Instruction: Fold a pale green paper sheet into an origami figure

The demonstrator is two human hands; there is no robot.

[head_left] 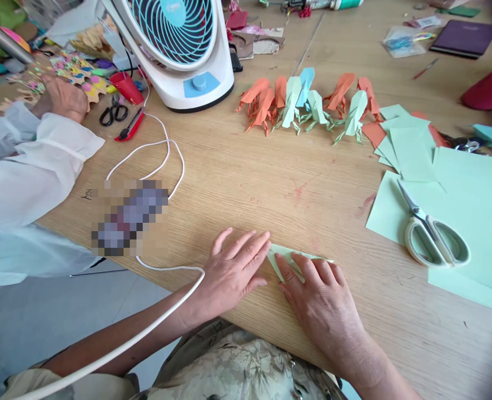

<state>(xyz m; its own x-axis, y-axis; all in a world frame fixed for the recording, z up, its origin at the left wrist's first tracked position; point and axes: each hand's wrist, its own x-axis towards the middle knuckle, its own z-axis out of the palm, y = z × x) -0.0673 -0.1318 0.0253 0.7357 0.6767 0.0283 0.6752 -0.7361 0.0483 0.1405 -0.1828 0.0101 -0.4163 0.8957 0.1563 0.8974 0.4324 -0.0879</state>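
Note:
A piece of pale green paper [289, 258], folded into a narrow pointed shape, lies on the table close to the front edge. Over its right part, my right hand [323, 294] has its fingers bent and pressed down on it, covering much of the paper. My left hand [229, 272] rests flat with its fingers apart, the fingertips at the paper's left tip; nothing is held in it. Further right, white-handled scissors [433, 233] lie on large pale green sheets [471, 194].
Folded orange and green paper figures [291, 103] stand in a row behind my hands. A fan [199, 55] stands at the back left. A white cable [170, 269] crosses near my left arm by a blurred object [131, 216]. A co-worker's hand [66, 97] is at the far left.

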